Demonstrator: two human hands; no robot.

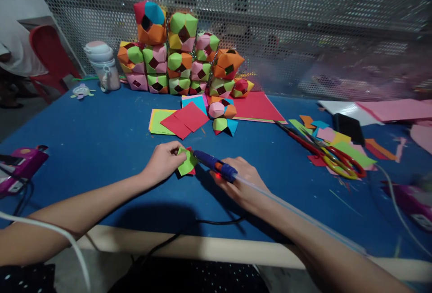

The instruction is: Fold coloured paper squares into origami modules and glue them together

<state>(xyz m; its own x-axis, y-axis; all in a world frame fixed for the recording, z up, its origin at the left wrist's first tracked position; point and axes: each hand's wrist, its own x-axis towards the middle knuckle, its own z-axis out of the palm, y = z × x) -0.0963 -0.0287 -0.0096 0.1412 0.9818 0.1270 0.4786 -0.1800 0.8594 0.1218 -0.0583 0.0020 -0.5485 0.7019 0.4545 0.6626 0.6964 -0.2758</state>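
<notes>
Head view shows the left hand (165, 160) pinching a folded green paper (186, 163) between thumb and fingers, the grip nearly closed, with red paper (191, 173) showing behind its right and near edges. The right hand (241, 178) is wrapped around a blue glue gun (214, 164), its fingers curled beneath; a red light glows on the gun, and a long clear glue stick (286, 200) trails from its back over the right forearm. The gun's tip meets or nearly meets the green paper's right edge; which, I cannot tell. Both are near the middle of the blue table (111, 149). Just beyond the hands lie coloured paper squares (184, 119), red ones on top, and to their right two small folded pieces (224, 115). Farther off, stacked paper blocks (178, 59) stand before a perforated metal screen (286, 27), with a lidded bottle (104, 65) on their left and a red sheet (261, 108) on their right. To the right, scissors (337, 162) lie across paper scraps (354, 151) beside a black phone (348, 128). A black cord (219, 223) runs along the near side below the right hand, and a white cable (50, 226) passes over the left forearm.
</notes>
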